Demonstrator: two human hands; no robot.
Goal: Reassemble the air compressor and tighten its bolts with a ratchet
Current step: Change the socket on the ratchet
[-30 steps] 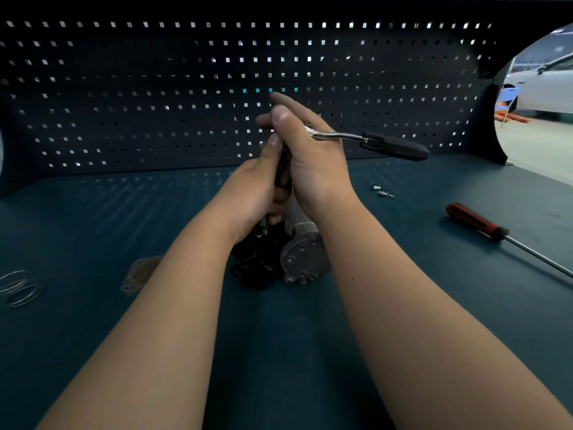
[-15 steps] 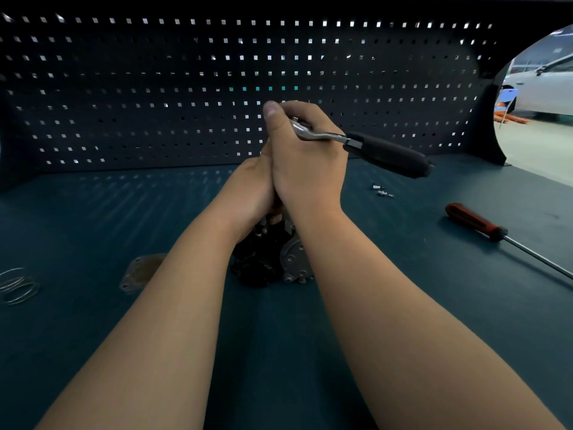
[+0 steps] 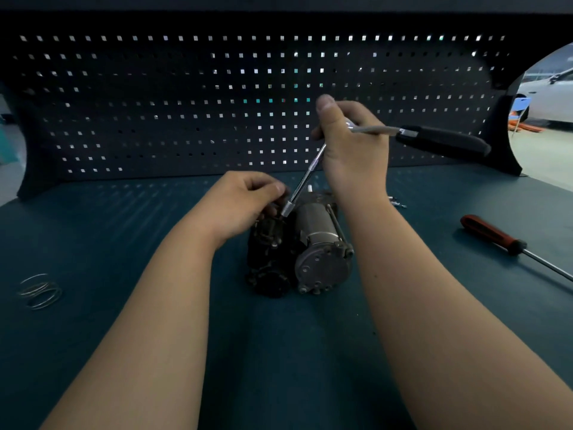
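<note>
The head of the ratchet [image 3: 440,141] is hidden by the right hand [image 3: 356,156] — the shaft of the screwdriver [image 3: 493,235] is cut off by the right edge.

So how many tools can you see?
2. The silver ratchet with a black handle is gripped in the right hand; the red-handled screwdriver lies on the blue bench at the right. Others may be hidden.

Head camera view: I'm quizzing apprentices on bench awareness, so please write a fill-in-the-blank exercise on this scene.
1. The right hand grips the ratchet, whose handle is ____.
2. The screwdriver on the bench has a ____ handle.
3. The wire rings lie to the ____ of the air compressor.
Missing: black; red; left.
</note>
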